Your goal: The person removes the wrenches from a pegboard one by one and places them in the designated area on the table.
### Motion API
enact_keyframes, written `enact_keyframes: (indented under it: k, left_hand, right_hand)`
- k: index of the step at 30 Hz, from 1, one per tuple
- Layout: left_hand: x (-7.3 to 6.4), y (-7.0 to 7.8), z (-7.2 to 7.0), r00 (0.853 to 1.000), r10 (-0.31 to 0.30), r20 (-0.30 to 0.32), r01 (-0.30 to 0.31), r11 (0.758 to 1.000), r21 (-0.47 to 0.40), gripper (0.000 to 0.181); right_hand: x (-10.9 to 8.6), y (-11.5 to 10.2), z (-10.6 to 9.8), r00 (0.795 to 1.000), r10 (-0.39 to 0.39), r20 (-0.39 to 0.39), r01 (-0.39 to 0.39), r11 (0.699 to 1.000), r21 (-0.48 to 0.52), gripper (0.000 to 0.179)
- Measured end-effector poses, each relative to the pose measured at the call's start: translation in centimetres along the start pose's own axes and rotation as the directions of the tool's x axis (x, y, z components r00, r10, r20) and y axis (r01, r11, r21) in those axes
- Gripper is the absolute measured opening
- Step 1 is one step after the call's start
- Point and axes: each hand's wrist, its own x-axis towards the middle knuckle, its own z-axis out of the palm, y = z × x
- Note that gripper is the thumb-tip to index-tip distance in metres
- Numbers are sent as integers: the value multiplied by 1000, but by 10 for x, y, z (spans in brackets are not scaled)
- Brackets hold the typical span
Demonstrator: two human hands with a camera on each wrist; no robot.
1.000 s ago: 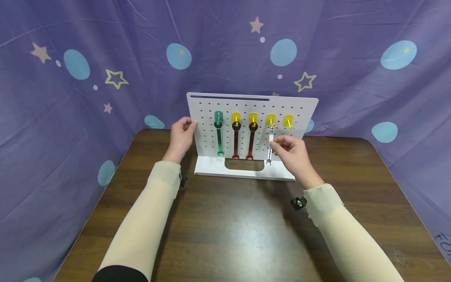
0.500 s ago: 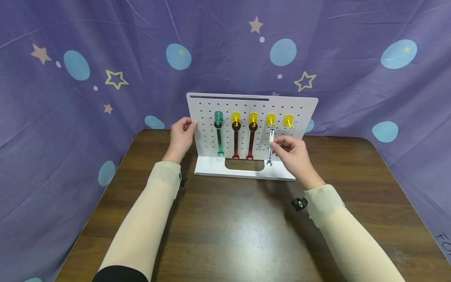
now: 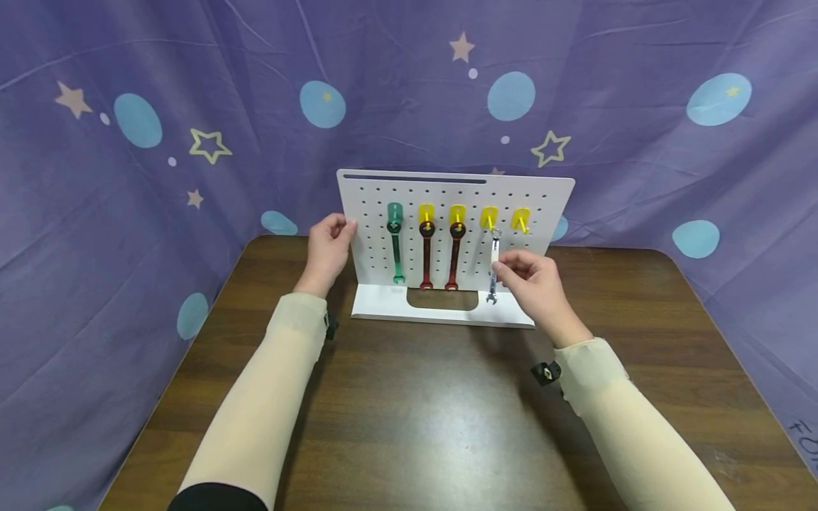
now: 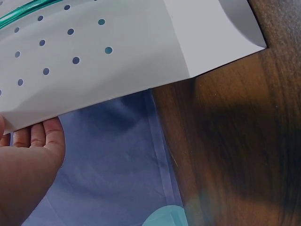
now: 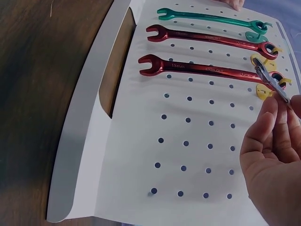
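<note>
My right hand (image 3: 537,287) pinches a silver combination wrench (image 3: 495,248) between thumb and fingers. Its ring end is up, close by the tip of the fourth hook (image 3: 488,215), a yellow one; whether the ring still touches that hook I cannot tell. At the far left, my left hand (image 3: 327,250) grips the edge of a white pegboard stand (image 4: 131,61), thumb in front and fingers behind. A green wrench (image 3: 397,257) hangs from a green hook (image 3: 395,209). Two red wrenches, the left one (image 3: 427,259) and the right one (image 3: 454,260), hang on yellow hooks.
A fifth hook (image 3: 520,218), yellow, sticks out bare at the board's right. The stand's foot (image 3: 377,301) has a cut-out at its middle and rests on a brown wooden table (image 3: 409,411). Behind hangs a purple curtain (image 3: 409,92) with stars and dots.
The silver wrench has shifted slightly right and downward with my right hand, its ring end now lower relative to the fourth hook. My left hand stays on the board's edge.
</note>
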Motion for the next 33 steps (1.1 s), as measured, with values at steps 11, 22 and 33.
enact_keyframes:
  k: [11, 22, 33]
  left_hand:
    - [1, 0, 0, 1000, -3, -1, 3, 1000, -2, 18]
    - [-1, 2, 0, 1000, -11, 5, 11, 1000, 12, 18]
    - [0, -1, 0, 1000, -9, 5, 9, 1000, 10, 19]
  right_hand:
    - [-9, -24, -4, 1000, 26, -2, -26, 999, -18, 13]
    - [-16, -21, -10, 1000, 16, -9, -17, 999, -51, 12]
    - [-20, -14, -16, 1000, 25, -8, -26, 998, -53, 12]
